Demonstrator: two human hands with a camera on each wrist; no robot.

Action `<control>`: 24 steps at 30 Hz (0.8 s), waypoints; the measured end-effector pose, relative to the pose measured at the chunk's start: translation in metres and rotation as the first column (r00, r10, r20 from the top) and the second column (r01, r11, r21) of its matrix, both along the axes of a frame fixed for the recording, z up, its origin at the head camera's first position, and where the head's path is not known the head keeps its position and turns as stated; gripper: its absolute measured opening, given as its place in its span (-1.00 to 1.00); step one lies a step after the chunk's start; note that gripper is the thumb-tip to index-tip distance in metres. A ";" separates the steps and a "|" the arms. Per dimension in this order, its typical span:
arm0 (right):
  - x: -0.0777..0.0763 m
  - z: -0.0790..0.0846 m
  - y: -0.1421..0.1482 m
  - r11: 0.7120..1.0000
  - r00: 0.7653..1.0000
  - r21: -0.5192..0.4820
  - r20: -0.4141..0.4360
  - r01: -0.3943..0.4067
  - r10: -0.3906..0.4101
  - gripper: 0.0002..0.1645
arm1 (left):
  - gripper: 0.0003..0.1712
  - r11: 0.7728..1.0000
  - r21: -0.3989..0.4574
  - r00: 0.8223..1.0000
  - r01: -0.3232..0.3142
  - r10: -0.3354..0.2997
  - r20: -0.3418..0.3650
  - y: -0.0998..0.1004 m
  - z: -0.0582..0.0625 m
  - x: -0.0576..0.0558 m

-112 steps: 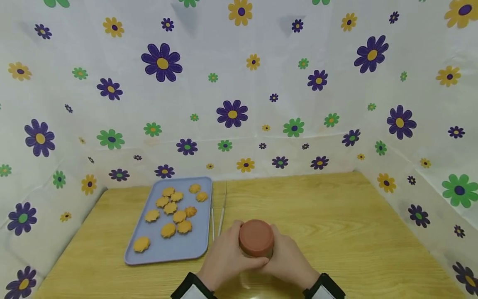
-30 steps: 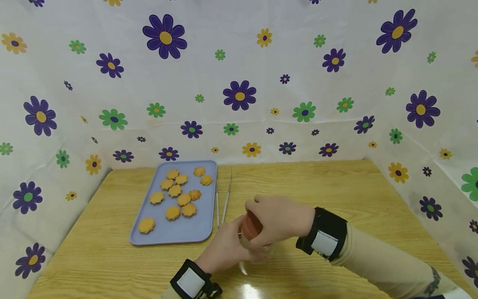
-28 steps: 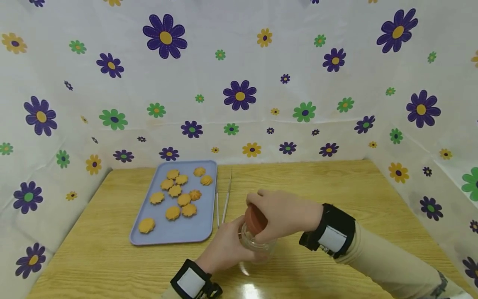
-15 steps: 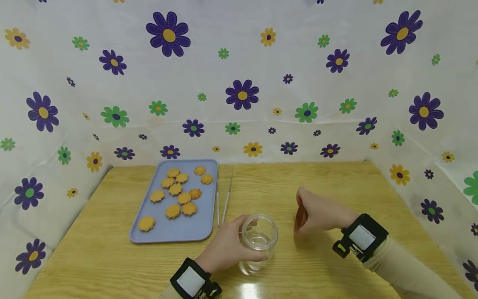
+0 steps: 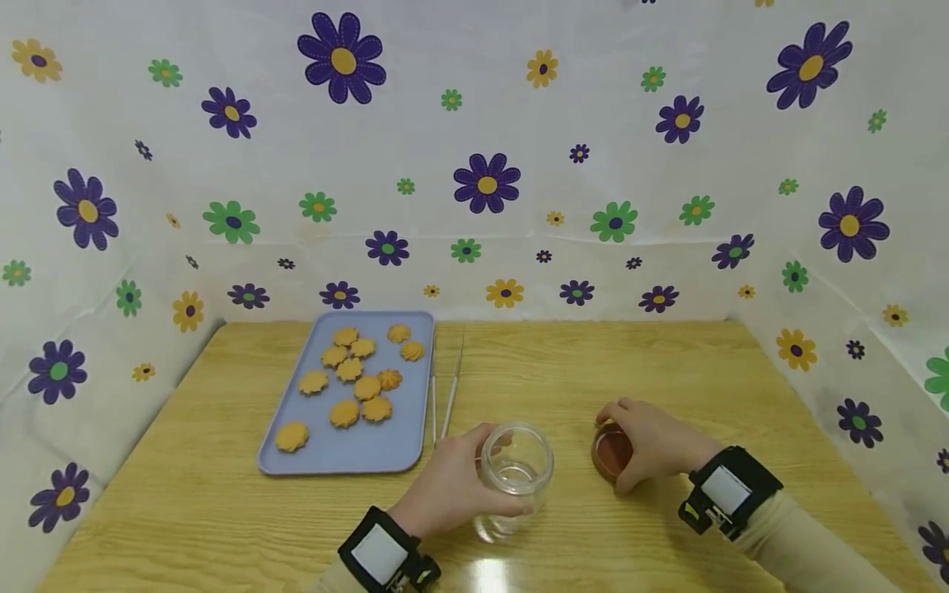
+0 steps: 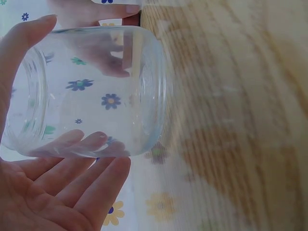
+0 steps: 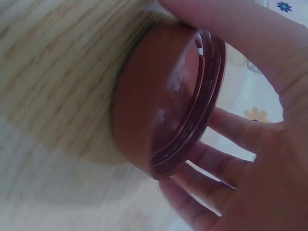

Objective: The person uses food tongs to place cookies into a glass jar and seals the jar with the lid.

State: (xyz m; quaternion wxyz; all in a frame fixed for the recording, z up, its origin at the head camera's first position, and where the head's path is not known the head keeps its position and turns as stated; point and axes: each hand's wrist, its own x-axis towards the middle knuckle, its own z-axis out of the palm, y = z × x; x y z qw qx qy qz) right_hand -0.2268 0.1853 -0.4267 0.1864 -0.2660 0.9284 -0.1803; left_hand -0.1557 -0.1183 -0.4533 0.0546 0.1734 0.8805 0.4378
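My left hand (image 5: 448, 487) is curled round a clear glass jar (image 5: 515, 469), which stands upright on the table with its mouth uncovered. In the left wrist view the jar (image 6: 96, 91) is see-through, with no contents visible; thumb and fingers (image 6: 103, 185) lie along opposite sides. To the right of the jar, my right hand (image 5: 660, 441) grips a round reddish-brown lid (image 5: 613, 453) by its edge. Its hollow side faces up towards the palm. The right wrist view shows the threaded inner rim of the lid (image 7: 139, 96), tilted, its outer side right at the wood.
On the left a blue tray (image 5: 326, 457) holds several golden flower-shaped cookies (image 5: 348, 369). Beside its right edge lie slim metal tongs (image 5: 451, 395). The wooden table (image 5: 563, 371) is bordered by a white flower-print cloth (image 5: 415, 156) at the back and both sides.
Earlier both hands were round the lidded jar. The right hand has taken the lid off, carried it right and lowered it to the table, hollow side up. The left hand stays on the jar.
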 end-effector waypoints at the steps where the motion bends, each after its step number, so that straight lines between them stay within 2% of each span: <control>1: -0.002 0.001 -0.003 1.000 1.000 0.011 -0.006 -0.003 0.003 0.09 | -0.02 1.000 -0.001 1.000 0.002 -0.002 -0.002 -0.001 0.000 0.000; 5: -0.018 0.015 -0.029 1.000 0.999 0.013 -0.036 -0.011 0.011 0.11 | -0.01 1.000 -0.004 1.000 0.002 -0.002 0.001 -0.005 0.001 -0.001; 8: -0.034 0.030 -0.062 0.999 0.999 -0.020 -0.038 -0.034 0.033 -0.03 | -0.02 1.000 -0.001 1.000 0.008 -0.008 0.008 -0.006 0.001 -0.001; 10: -0.043 0.038 -0.087 0.996 0.996 -0.027 -0.024 -0.090 0.090 -0.13 | -0.03 1.000 0.003 1.000 0.016 -0.016 0.012 -0.006 0.001 -0.001; 12: -0.049 0.041 -0.112 0.983 0.983 -0.025 -0.002 -0.181 0.181 -0.23 | -0.03 1.000 0.008 0.999 0.029 -0.030 0.014 -0.005 0.000 -0.001; 16: -0.057 0.034 -0.156 0.941 0.941 0.017 0.026 -0.338 0.337 -0.33 | -0.05 0.998 0.021 0.998 0.055 -0.055 0.006 -0.003 -0.004 -0.001; 20: -0.058 0.029 -0.182 0.918 0.923 0.101 0.076 -0.383 0.377 -0.39 | -0.05 0.997 0.044 0.998 0.061 -0.061 0.004 -0.006 -0.004 0.001; 24: -0.064 0.029 -0.185 0.907 0.916 0.140 0.119 -0.396 0.382 -0.46 | -0.03 0.998 0.048 0.999 0.051 -0.052 0.014 -0.010 -0.001 0.002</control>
